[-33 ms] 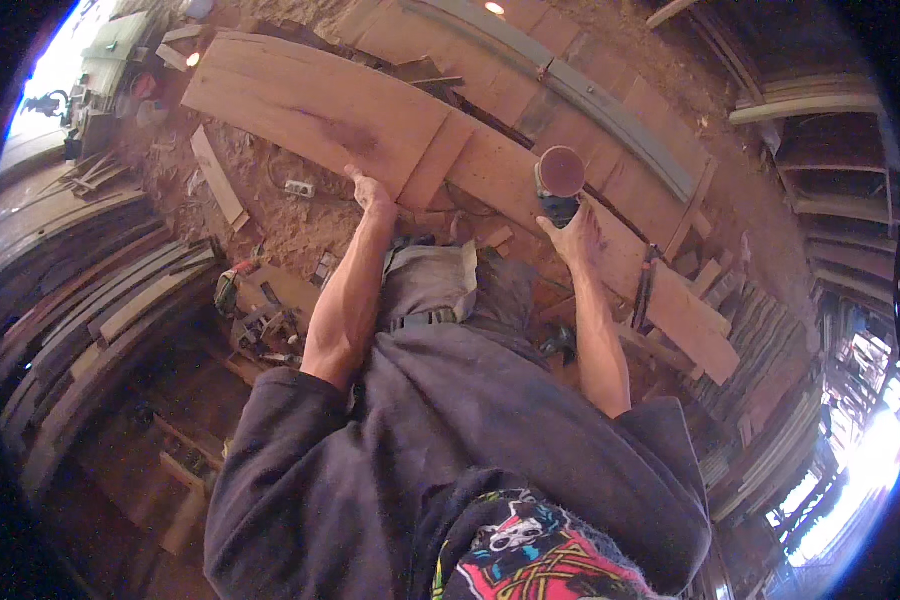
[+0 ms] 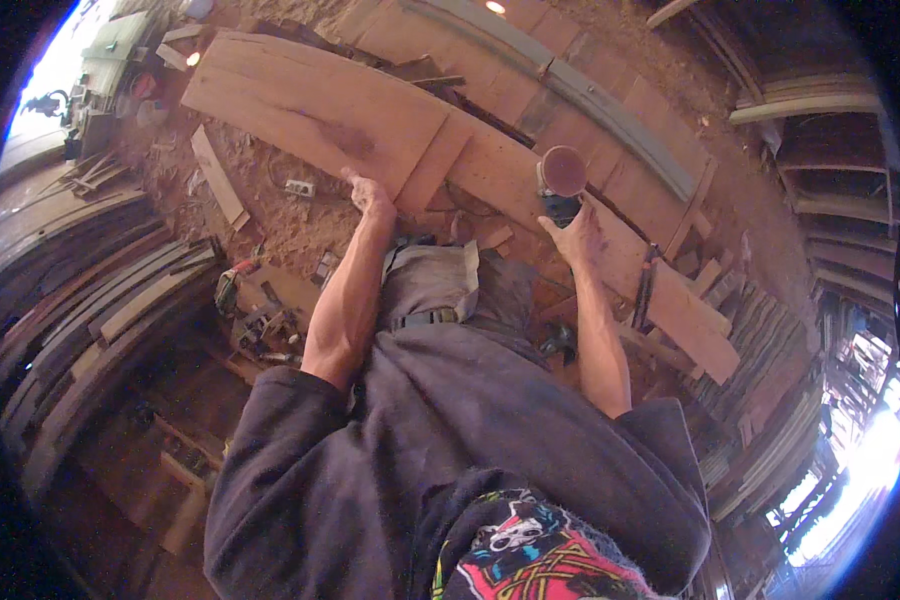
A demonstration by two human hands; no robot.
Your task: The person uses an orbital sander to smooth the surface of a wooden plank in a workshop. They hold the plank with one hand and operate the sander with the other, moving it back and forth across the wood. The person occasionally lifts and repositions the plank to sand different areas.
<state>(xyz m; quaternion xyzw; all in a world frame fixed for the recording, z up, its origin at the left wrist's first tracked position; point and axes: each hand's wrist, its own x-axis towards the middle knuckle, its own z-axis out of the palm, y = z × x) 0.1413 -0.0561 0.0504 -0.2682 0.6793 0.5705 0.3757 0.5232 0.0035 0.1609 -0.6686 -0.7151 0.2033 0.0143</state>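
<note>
A wide reddish wooden board (image 2: 280,95) lies slantwise across the upper left, its rounded end at the far left. My left hand (image 2: 372,196) is closed at the board's near edge; the fingers under the wood are partly hidden. To the right, my right hand (image 2: 578,232) is wrapped around the dark body of a disc sander (image 2: 561,208). The sander's round brown pad (image 2: 563,171) faces up, off the wood. Beneath it runs a long plank (image 2: 620,255) reaching to the lower right. A narrow crosspiece (image 2: 436,160) lies beside my left hand.
A dark clamp (image 2: 646,285) sits across the plank at right. A white power strip (image 2: 299,188) and a loose wood strip (image 2: 220,180) lie on the dusty ground. Stacked boards (image 2: 120,310) stand at left, a shelf rack (image 2: 840,205) at right. Beyond the plank runs a grey beam (image 2: 620,125).
The fingers of my left hand have shifted very slightly at the board's edge. The sander and my right hand have hardly moved.
</note>
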